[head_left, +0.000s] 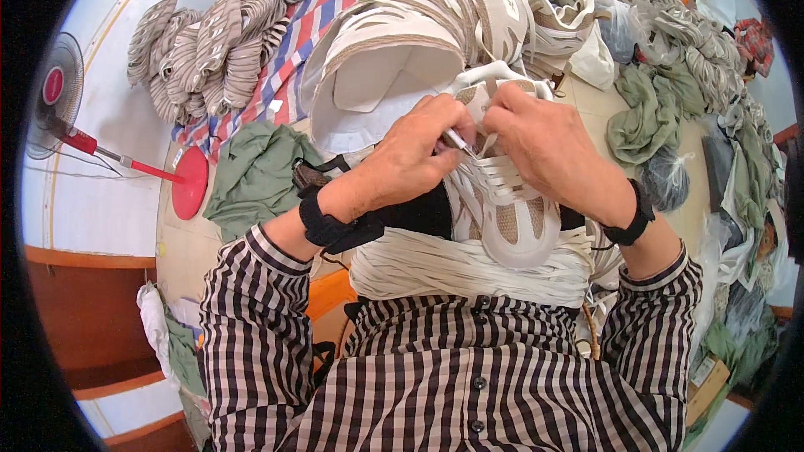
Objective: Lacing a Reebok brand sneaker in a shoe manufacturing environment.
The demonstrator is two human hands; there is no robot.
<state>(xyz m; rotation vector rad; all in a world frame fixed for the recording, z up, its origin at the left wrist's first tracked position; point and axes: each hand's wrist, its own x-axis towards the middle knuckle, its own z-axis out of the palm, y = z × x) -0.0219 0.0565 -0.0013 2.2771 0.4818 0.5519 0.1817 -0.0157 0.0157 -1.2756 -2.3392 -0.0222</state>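
A white and beige sneaker upper lies toe toward me over my lap, its lower eyelets crossed by flat white laces. At its lacing, my left hand is closed on a slim white piece with a metal-looking tip; its exact kind is unclear. Across the upper's opening, my right hand is closed in a pinch, and its fingers hide what they hold. Beneath the toe, a thick bundle of white laces stretches across my lap.
Just ahead stands a large curved stack of nested shoe uppers. More bundled uppers rest on a striped sheet at the far left. A fan with a red base stands left, near green cloth. Green cloth also lies right.
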